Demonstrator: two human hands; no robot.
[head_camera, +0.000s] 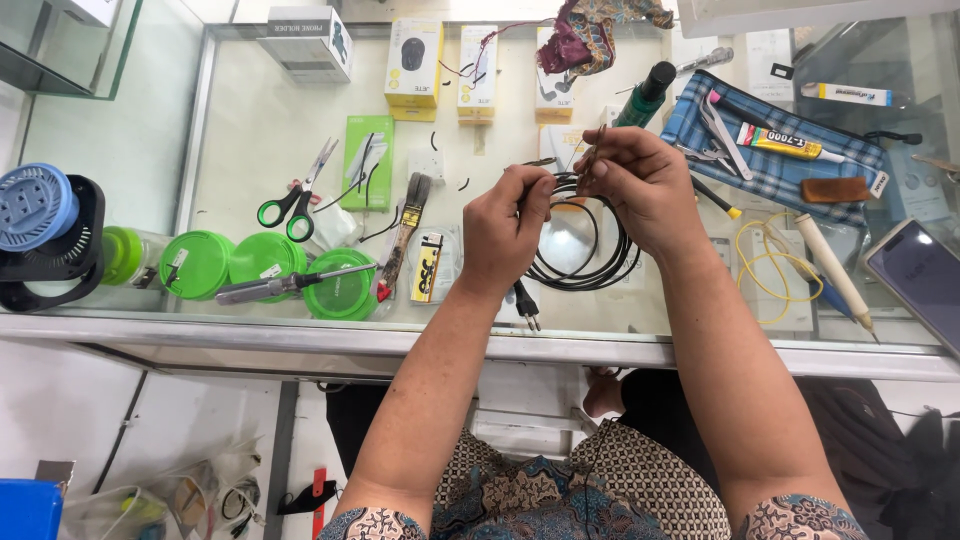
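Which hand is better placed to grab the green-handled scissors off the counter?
Left. The left hand is on the same side as the scissors, with open glass between them. The right hand sits farther off, pinching the black cable, and would have to cross over.

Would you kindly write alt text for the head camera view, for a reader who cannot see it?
Two bare hands, left hand and right hand, pinch the end of a coiled black cable above a cluttered glass counter. Green-handled scissors, a screwdriver and green lids lie to the left.
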